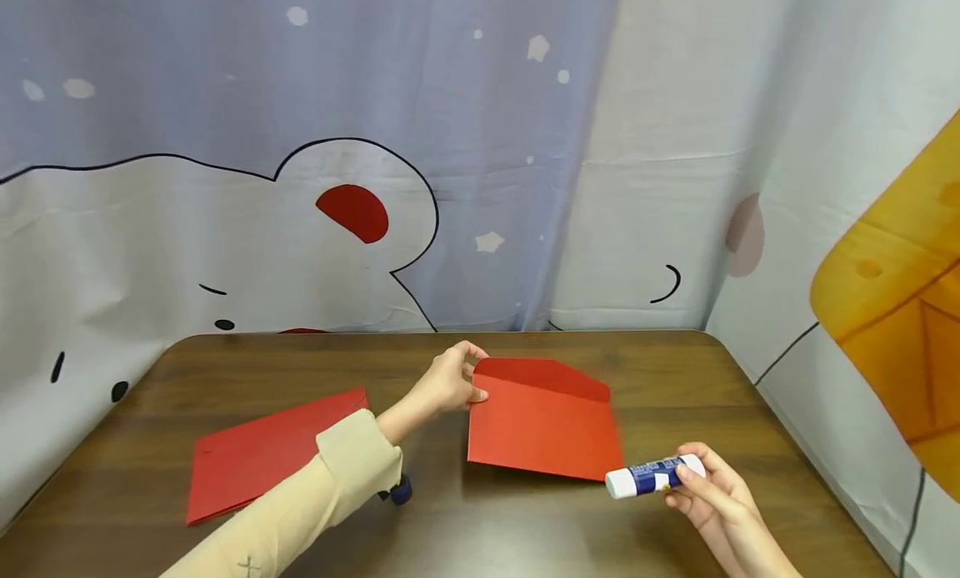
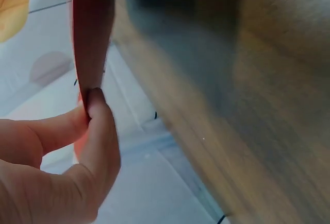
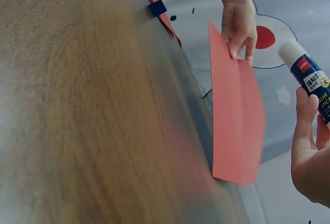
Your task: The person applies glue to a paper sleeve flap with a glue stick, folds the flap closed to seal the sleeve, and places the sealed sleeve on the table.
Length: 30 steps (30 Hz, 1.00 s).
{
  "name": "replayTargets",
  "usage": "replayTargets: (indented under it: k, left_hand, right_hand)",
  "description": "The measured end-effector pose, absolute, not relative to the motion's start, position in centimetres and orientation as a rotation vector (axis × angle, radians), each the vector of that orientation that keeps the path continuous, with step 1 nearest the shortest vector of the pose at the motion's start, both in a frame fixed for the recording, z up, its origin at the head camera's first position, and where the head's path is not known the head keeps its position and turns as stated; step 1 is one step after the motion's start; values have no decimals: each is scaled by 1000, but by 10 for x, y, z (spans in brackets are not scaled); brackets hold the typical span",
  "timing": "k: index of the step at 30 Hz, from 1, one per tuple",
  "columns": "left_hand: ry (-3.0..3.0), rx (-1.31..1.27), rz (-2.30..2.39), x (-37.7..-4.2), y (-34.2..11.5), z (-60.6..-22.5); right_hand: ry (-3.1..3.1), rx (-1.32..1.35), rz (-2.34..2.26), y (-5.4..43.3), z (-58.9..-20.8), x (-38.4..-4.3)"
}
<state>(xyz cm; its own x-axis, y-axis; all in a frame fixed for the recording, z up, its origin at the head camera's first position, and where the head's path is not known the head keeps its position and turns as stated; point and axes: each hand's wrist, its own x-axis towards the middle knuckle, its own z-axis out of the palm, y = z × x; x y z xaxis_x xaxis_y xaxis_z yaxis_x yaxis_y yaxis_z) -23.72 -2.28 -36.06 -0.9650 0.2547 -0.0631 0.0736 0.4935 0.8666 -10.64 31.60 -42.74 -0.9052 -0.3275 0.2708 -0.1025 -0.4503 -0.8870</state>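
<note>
My left hand (image 1: 444, 382) pinches the upper left corner of a red envelope (image 1: 543, 420) between thumb and fingers. The envelope is tilted up off the table, its flap (image 1: 543, 374) unfolded along the top. The left wrist view shows this envelope (image 2: 94, 33) nearly edge-on, gripped by the thumb and a finger. Off the envelope's lower right corner, my right hand (image 1: 720, 507) holds a glue stick (image 1: 652, 476) with a blue label and white ends. In the right wrist view the glue stick (image 3: 312, 80) points away from the fingers, white end outward.
More red envelopes (image 1: 262, 457) lie stacked on the left of the wooden table (image 1: 525, 528), partly behind the left sleeve (image 1: 330, 486). A small dark blue object (image 1: 401, 489) shows beside the cuff; its kind is unclear. A printed curtain (image 1: 487, 145) hangs behind the table.
</note>
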Motion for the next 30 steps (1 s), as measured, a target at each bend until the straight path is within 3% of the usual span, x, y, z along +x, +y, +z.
replayTargets:
  k: [15, 30]
  left_hand:
    - [2861, 425, 675, -199, -37, -379]
    - [2841, 287, 224, -194, -25, -388]
  right_hand:
    - [1512, -655, -2473, 302, -425, -112]
    - [1504, -717, -2477, 293, -428, -121]
